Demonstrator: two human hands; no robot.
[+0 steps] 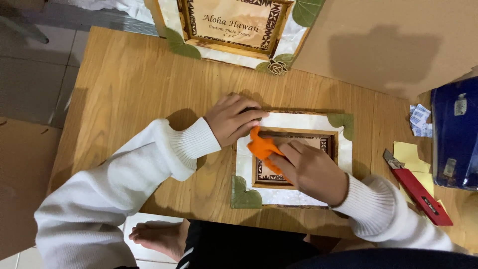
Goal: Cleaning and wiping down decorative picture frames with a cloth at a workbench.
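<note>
We see the right hand (309, 170) pinching an orange cloth (262, 148) on the picture frame (294, 158) mid-table, left hand (232, 118) flat, fingers loose, steadying its top-left corner, bare wooden table (139, 94) leftward.

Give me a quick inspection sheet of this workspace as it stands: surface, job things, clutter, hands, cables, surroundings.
Surface: wooden table, low over a tiled floor.
Job's things: photo frame lying flat, with green leaf corners; orange cloth on its inner border.
Clutter: red utility knife, yellow paper notes, small paper scraps, dark blue box at the right edge.
Hands: left hand rests on the frame's top-left corner; right hand presses the cloth on the frame.
Cables: nothing seen.
Surroundings: second frame propped at the far edge, cardboard sheet beside it, bare foot under the table.
</note>
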